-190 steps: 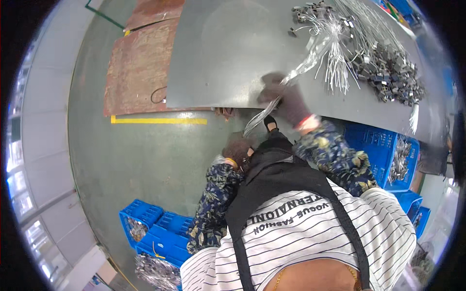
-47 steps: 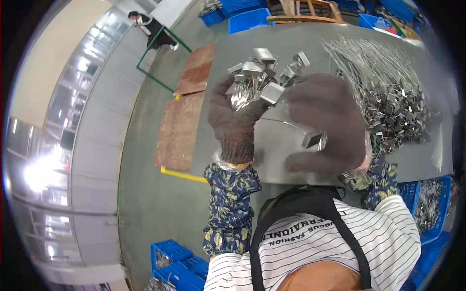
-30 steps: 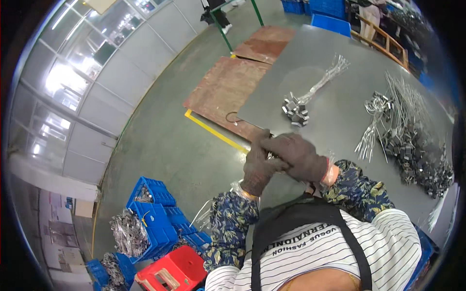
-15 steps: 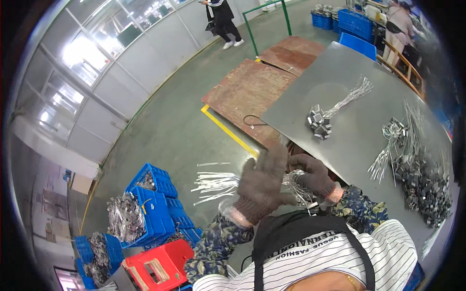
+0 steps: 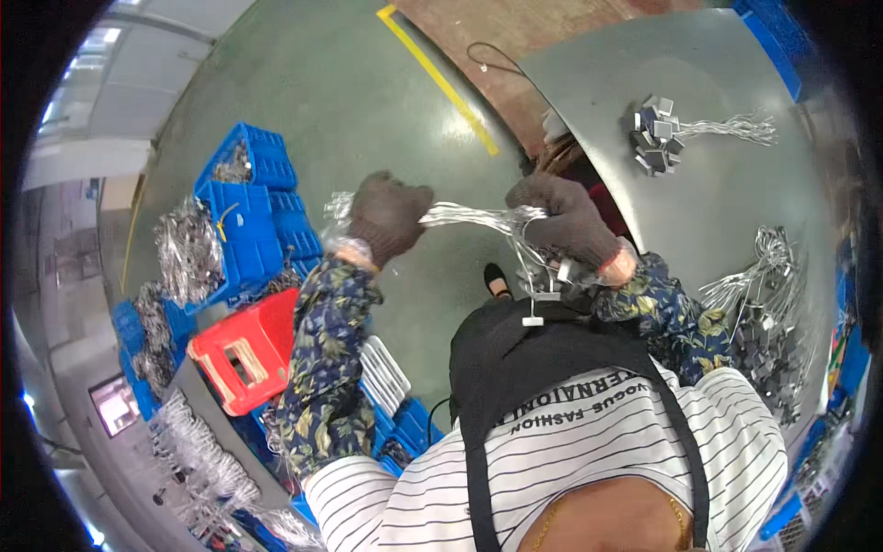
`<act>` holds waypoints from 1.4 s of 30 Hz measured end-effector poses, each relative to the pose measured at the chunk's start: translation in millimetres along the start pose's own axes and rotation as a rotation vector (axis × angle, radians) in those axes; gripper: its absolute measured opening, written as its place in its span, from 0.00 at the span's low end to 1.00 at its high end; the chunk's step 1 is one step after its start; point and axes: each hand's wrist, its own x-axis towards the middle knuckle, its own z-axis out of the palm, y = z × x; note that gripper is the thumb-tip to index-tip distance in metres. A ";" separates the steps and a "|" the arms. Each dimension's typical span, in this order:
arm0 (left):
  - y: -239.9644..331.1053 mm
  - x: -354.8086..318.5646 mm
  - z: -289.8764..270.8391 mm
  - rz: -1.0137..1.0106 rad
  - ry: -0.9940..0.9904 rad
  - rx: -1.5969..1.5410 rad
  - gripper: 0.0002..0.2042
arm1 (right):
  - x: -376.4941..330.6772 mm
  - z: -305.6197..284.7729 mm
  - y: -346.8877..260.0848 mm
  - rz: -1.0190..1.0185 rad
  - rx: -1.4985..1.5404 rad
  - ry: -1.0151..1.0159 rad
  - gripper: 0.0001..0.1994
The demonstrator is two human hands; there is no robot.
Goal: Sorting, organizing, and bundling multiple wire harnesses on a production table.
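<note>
A bundle of thin silvery wires [image 5: 469,215] is stretched between my two gloved hands, off the near left edge of the grey table [image 5: 598,83]. My left hand [image 5: 390,217], in a dark brown glove, is closed around the strands, and loose ends stick out past its far side. Closed as well, my right hand [image 5: 568,221] grips the bundle near its other end. Small white and metallic end pieces [image 5: 544,296] dangle below that hand, close to my black apron. On the table lies another wire bundle with grey block-shaped ends [image 5: 658,138].
A heap of wires with dark block ends [image 5: 768,322] lies on the table at my right. To my left stand blue crates [image 5: 248,225] holding silvery wires, beside a red plastic stool [image 5: 244,351]. Rusty brown boards [image 5: 515,55] border the table's far left.
My view has tilted downward. My left hand, earlier spread and near my right, has moved left and closed on the wires, which now run taut between both hands.
</note>
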 end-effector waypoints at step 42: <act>282.0 112.4 275.0 -0.671 0.378 -0.848 0.09 | -10.8 -76.5 31.9 -0.237 -1.182 -0.288 0.21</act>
